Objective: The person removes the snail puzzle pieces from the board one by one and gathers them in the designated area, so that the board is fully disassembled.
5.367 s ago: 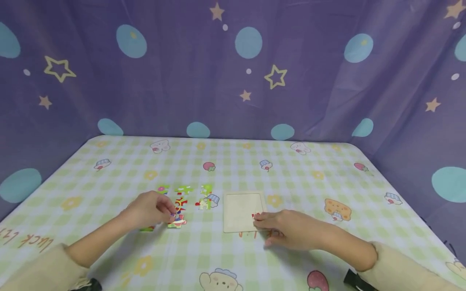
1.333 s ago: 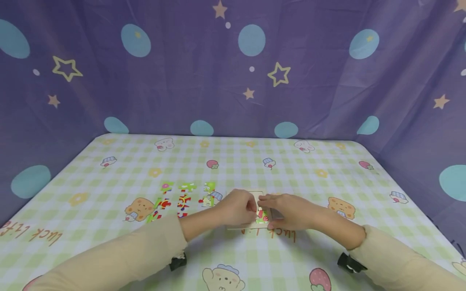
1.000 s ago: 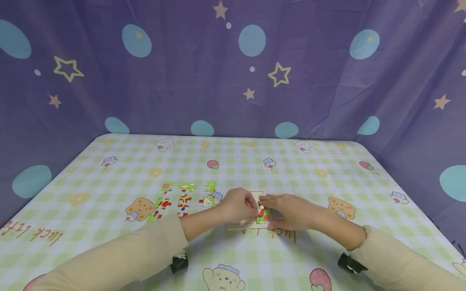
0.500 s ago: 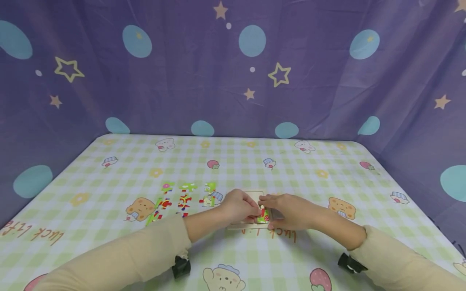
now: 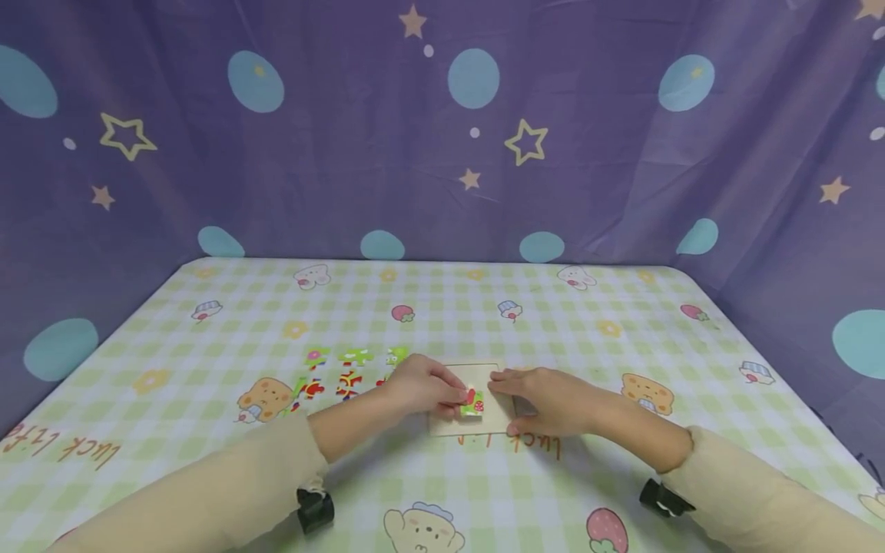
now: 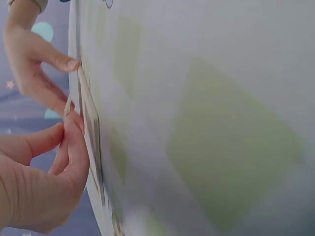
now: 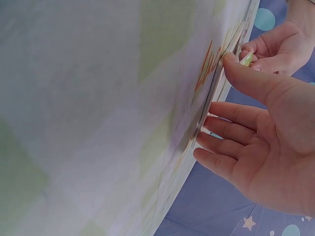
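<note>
My left hand (image 5: pixel 425 385) pinches a green and red jigsaw piece (image 5: pixel 473 405) between thumb and fingers. The piece is tilted and just above a shallow square wooden puzzle tray (image 5: pixel 489 372). In the right wrist view the same piece (image 7: pixel 246 59) shows between the left fingertips. My right hand (image 5: pixel 553 399) rests at the tray's right side, fingers nearly straight along the edge and thumb at the near corner. The left wrist view shows the tray edge-on, with the right thumb touching its rim. The tray's left part is hidden behind my left hand.
Several loose jigsaw pieces (image 5: pixel 349 380) lie in rough rows left of the tray, some partly hidden by the left hand and arm. A checked tablecloth (image 5: pixel 442 480) covers the table. A purple curtain (image 5: pixel 387 169) hangs behind.
The left hand came from the loose pieces over to the tray. In the last half second it raised the piece from the tray's near right part and drew it left. The right hand stayed.
</note>
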`<move>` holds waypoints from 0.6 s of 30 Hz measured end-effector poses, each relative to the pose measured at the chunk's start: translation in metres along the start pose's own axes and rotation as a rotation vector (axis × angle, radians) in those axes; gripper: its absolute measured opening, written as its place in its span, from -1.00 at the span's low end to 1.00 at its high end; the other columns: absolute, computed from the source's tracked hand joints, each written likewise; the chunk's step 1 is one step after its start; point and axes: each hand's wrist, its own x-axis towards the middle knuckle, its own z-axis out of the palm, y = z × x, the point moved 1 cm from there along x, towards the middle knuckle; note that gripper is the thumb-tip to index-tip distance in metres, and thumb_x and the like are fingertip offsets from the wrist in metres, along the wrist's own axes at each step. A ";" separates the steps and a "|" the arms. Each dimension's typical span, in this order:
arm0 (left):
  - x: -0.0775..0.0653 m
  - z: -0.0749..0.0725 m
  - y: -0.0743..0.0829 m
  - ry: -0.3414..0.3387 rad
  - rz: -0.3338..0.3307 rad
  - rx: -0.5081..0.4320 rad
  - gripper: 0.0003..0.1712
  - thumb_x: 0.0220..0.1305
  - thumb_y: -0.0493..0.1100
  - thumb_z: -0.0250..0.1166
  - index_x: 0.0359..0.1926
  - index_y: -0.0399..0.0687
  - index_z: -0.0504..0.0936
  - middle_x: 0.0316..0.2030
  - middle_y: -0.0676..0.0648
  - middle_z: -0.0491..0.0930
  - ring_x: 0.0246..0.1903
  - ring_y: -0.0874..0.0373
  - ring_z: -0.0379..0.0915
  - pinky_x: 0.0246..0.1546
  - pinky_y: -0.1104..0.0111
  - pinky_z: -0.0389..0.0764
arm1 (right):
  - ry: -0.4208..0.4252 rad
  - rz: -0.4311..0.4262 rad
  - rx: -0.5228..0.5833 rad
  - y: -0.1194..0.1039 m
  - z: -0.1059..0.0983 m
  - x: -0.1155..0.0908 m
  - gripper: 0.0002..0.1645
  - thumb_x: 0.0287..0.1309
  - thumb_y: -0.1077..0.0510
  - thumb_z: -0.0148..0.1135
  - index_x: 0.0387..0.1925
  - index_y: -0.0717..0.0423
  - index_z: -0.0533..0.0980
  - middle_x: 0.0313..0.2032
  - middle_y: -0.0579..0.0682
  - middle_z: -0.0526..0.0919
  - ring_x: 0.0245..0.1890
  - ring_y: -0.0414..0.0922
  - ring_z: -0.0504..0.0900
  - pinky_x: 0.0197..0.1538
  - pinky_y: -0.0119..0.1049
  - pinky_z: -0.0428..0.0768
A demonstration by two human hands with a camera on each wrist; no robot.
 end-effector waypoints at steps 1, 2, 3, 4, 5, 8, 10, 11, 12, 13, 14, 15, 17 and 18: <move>0.000 -0.004 -0.001 0.005 -0.003 0.004 -0.90 0.07 -0.31 0.41 -0.35 -0.27 0.71 -0.53 -0.06 0.72 -0.63 0.29 0.58 -0.44 0.44 0.66 | 0.000 0.001 0.000 0.000 0.000 0.000 -0.30 0.16 0.02 0.31 0.29 0.17 0.38 0.35 0.12 0.38 0.37 0.08 0.35 0.33 0.00 0.39; -0.001 -0.007 -0.002 0.009 -0.006 -0.002 -0.90 0.06 -0.31 0.41 -0.36 -0.26 0.72 -0.52 -0.06 0.73 -0.62 0.28 0.59 -0.42 0.42 0.67 | -0.001 0.003 0.001 0.000 0.000 0.000 -0.30 0.16 0.02 0.31 0.29 0.17 0.38 0.35 0.12 0.38 0.37 0.08 0.35 0.33 -0.01 0.39; -0.001 -0.011 -0.003 0.018 -0.005 -0.003 -0.91 0.05 -0.32 0.41 -0.36 -0.26 0.72 -0.52 -0.07 0.73 -0.61 0.28 0.59 -0.42 0.41 0.68 | -0.001 0.005 0.001 -0.001 -0.001 0.000 -0.30 0.16 0.02 0.31 0.29 0.17 0.37 0.35 0.12 0.37 0.37 0.09 0.34 0.33 0.00 0.39; -0.002 -0.015 -0.003 0.024 -0.003 -0.003 -0.91 0.05 -0.32 0.42 -0.36 -0.25 0.73 -0.51 -0.07 0.73 -0.61 0.28 0.60 -0.41 0.41 0.68 | -0.001 0.007 0.003 -0.001 -0.001 0.000 -0.30 0.16 0.02 0.31 0.29 0.18 0.37 0.35 0.12 0.37 0.37 0.09 0.34 0.33 0.00 0.38; -0.003 -0.018 -0.004 0.032 -0.002 -0.002 -0.90 0.04 -0.31 0.42 -0.36 -0.24 0.73 -0.50 -0.07 0.74 -0.60 0.27 0.60 -0.40 0.40 0.68 | -0.001 0.008 0.003 -0.001 -0.001 0.000 -0.30 0.16 0.03 0.31 0.29 0.18 0.37 0.36 0.13 0.37 0.38 0.09 0.34 0.33 0.00 0.38; -0.005 -0.030 -0.006 0.044 -0.001 0.001 -0.88 0.03 -0.30 0.44 -0.35 -0.23 0.73 -0.47 -0.08 0.75 -0.58 0.26 0.61 -0.38 0.38 0.69 | 0.000 0.008 0.003 -0.002 -0.001 -0.001 -0.30 0.16 0.04 0.31 0.29 0.19 0.37 0.36 0.13 0.37 0.38 0.09 0.34 0.33 0.00 0.38; -0.007 -0.037 -0.007 0.053 -0.002 0.008 -0.87 0.04 -0.29 0.44 -0.33 -0.23 0.73 -0.46 -0.08 0.75 -0.57 0.26 0.61 -0.38 0.38 0.69 | 0.000 0.008 0.004 -0.002 -0.001 -0.001 -0.30 0.16 0.04 0.32 0.30 0.19 0.37 0.36 0.13 0.37 0.38 0.09 0.33 0.33 0.00 0.38; -0.008 -0.041 -0.008 0.056 -0.005 0.010 -0.86 0.04 -0.29 0.44 -0.32 -0.24 0.73 -0.45 -0.08 0.75 -0.57 0.25 0.62 -0.38 0.38 0.69 | 0.000 0.007 0.004 -0.002 -0.001 -0.001 -0.29 0.16 0.05 0.32 0.30 0.20 0.37 0.36 0.13 0.37 0.38 0.09 0.33 0.33 0.00 0.38; -0.010 -0.044 -0.009 0.055 -0.004 0.016 -0.85 0.05 -0.29 0.43 -0.31 -0.25 0.72 -0.44 -0.09 0.75 -0.56 0.25 0.62 -0.37 0.37 0.69 | 0.000 0.008 0.005 -0.002 -0.001 -0.001 -0.29 0.16 0.05 0.32 0.30 0.20 0.36 0.36 0.13 0.36 0.38 0.09 0.33 0.33 0.00 0.38; -0.012 -0.048 -0.010 0.058 -0.002 0.026 -0.84 0.05 -0.28 0.43 -0.30 -0.26 0.72 -0.44 -0.09 0.75 -0.56 0.25 0.63 -0.38 0.37 0.69 | 0.000 0.008 0.006 -0.002 -0.001 -0.001 -0.29 0.16 0.04 0.32 0.30 0.19 0.36 0.36 0.13 0.36 0.38 0.09 0.33 0.33 0.00 0.38; -0.013 -0.051 -0.011 0.061 -0.007 0.030 -0.84 0.05 -0.28 0.43 -0.31 -0.26 0.72 -0.45 -0.09 0.75 -0.57 0.24 0.63 -0.39 0.38 0.69 | -0.001 0.009 0.007 -0.002 -0.001 -0.001 -0.29 0.16 0.04 0.32 0.30 0.19 0.36 0.36 0.12 0.36 0.38 0.09 0.33 0.33 0.00 0.38; -0.015 -0.054 -0.012 0.064 -0.009 0.036 -0.84 0.04 -0.28 0.44 -0.31 -0.27 0.72 -0.45 -0.09 0.75 -0.57 0.24 0.63 -0.40 0.38 0.69 | -0.001 0.009 0.008 -0.002 -0.001 -0.001 -0.29 0.16 0.04 0.32 0.30 0.19 0.36 0.36 0.12 0.36 0.38 0.09 0.33 0.33 0.00 0.38; -0.018 -0.060 -0.016 0.073 -0.022 0.049 -0.83 0.02 -0.29 0.45 -0.33 -0.28 0.71 -0.48 -0.08 0.74 -0.59 0.23 0.62 -0.42 0.39 0.68 | -0.002 0.009 0.008 -0.002 -0.001 -0.001 -0.29 0.16 0.04 0.32 0.30 0.19 0.36 0.36 0.12 0.36 0.38 0.09 0.33 0.33 0.00 0.38; -0.019 -0.062 -0.017 0.077 -0.029 0.056 -0.84 0.01 -0.29 0.46 -0.34 -0.28 0.71 -0.49 -0.08 0.74 -0.59 0.23 0.62 -0.43 0.39 0.68 | -0.002 0.010 0.008 -0.002 -0.001 -0.001 -0.29 0.16 0.04 0.32 0.30 0.19 0.36 0.36 0.12 0.36 0.39 0.09 0.32 0.33 0.00 0.38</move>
